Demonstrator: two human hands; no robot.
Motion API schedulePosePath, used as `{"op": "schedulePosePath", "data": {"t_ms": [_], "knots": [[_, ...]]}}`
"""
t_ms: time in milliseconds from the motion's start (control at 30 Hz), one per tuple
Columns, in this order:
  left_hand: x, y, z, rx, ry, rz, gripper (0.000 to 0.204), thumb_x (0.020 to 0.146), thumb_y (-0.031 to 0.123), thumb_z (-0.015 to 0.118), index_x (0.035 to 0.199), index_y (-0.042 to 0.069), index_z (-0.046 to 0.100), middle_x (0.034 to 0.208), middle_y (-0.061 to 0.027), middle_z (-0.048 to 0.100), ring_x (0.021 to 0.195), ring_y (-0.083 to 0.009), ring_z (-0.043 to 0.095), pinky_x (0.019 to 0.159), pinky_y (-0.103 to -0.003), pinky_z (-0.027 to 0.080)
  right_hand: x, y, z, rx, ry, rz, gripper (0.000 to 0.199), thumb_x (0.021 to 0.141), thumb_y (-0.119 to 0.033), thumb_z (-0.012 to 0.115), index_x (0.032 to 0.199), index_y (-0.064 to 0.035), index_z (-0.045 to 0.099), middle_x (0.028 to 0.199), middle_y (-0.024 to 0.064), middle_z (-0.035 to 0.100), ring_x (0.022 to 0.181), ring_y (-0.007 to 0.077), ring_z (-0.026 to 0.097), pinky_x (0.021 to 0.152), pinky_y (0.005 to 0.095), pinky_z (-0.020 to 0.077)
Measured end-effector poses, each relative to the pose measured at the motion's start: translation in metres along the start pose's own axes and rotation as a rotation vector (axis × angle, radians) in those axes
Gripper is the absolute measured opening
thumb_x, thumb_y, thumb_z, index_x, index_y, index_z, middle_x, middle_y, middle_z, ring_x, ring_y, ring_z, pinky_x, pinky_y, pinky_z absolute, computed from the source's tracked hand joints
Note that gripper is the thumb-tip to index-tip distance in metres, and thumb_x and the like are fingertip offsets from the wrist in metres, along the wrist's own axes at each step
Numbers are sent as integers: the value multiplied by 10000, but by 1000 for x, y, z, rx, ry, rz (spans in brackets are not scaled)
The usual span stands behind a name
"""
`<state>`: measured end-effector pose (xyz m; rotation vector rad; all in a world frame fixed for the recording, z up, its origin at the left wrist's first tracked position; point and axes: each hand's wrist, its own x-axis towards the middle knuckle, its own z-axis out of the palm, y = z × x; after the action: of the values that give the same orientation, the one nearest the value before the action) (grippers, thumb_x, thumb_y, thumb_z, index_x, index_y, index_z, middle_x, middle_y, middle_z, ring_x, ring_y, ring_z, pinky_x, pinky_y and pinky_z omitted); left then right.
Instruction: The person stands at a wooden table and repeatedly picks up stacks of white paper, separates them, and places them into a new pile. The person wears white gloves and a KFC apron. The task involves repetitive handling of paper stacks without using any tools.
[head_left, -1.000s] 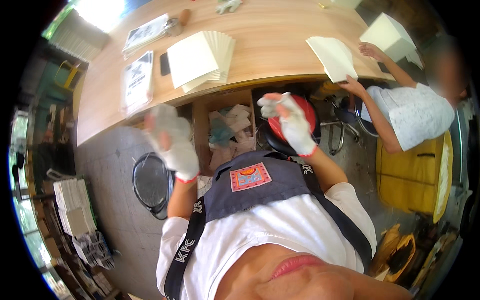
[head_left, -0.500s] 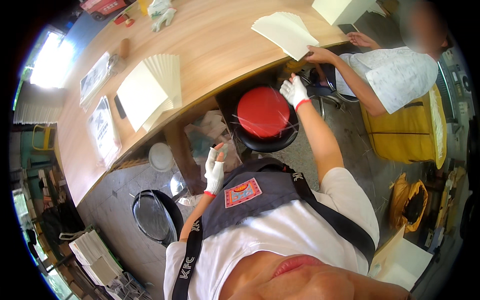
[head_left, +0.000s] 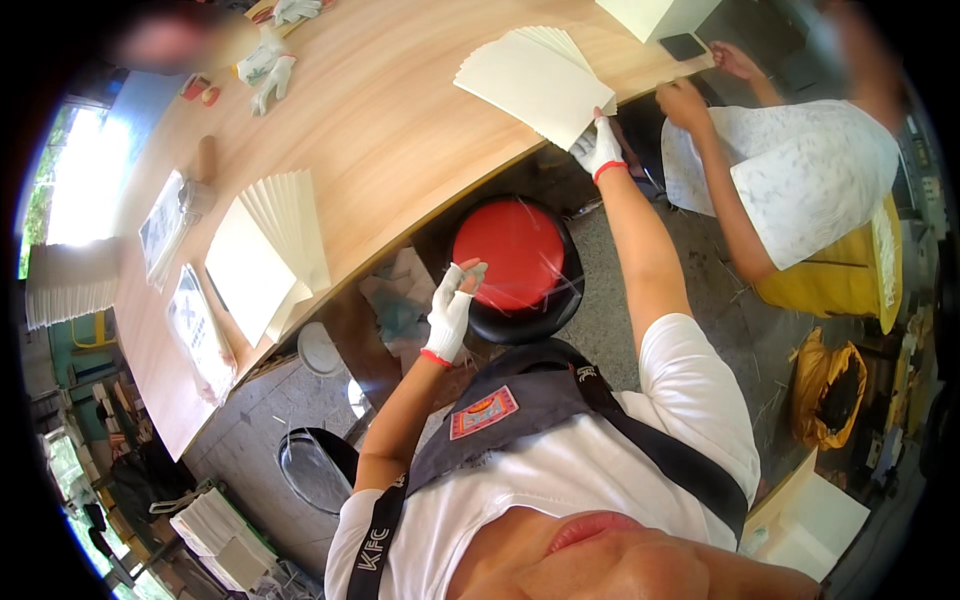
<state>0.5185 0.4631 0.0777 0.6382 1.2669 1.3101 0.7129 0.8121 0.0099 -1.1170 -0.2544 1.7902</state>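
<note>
A fanned stack of cream sheets [head_left: 535, 85] lies at the table's far right edge. My right hand [head_left: 598, 148], in a white glove with bare fingertips and a red cuff, grips its near corner, thumb on top and the other fingers mostly hidden underneath. My left hand [head_left: 452, 310], gloved the same way, hovers in front of the round red stool [head_left: 508, 250], fingers apart and nothing in them. Another fanned stack of cream sheets [head_left: 262, 255] rests on the left part of the table.
On the wooden table [head_left: 370, 130] lie plastic-wrapped packs [head_left: 200, 325], white gloves [head_left: 275, 82] and a dark phone [head_left: 683, 46]. A co-worker in a patterned white shirt [head_left: 800, 180] sits at the right by a yellow bag [head_left: 835, 275]. A black stool [head_left: 312, 470] stands lower left.
My right hand has reached up to the fanned stack and taken its corner, and the co-worker's hand has let go of it. My left hand has risen rightward toward the red stool.
</note>
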Motion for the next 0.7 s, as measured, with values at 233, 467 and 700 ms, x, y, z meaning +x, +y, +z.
{"op": "schedulePosePath", "data": {"t_ms": [233, 467, 700], "knots": [[38, -3, 20, -80, -46, -168, 398, 961, 276, 423, 1247, 2, 461, 1199, -150, 551, 1110, -238, 522, 983, -342, 372, 35, -28, -5, -83, 51, -10, 310, 804, -184, 678, 1080, -116, 553, 1034, 49, 599, 996, 224, 572, 870, 389, 482], [134, -34, 42, -435, -40, -285, 520, 943, 372, 455, 1325, 28, 374, 1367, -109, 415, 1228, -283, 412, 1012, -384, 340, -18, 28, -17, -54, -24, -70, 482, 799, -144, 661, 1233, -154, 450, 1151, 48, 543, 1073, 216, 533, 903, 398, 466], [167, -25, 52, -818, -218, -421, 464, 897, 306, 535, 1257, 29, 438, 1265, -103, 506, 1160, -244, 478, 1007, -400, 359, -119, 63, -64, 79, 106, 19, 442, 801, -107, 661, 1196, -112, 465, 1133, 58, 551, 1062, 216, 532, 921, 389, 454]]}}
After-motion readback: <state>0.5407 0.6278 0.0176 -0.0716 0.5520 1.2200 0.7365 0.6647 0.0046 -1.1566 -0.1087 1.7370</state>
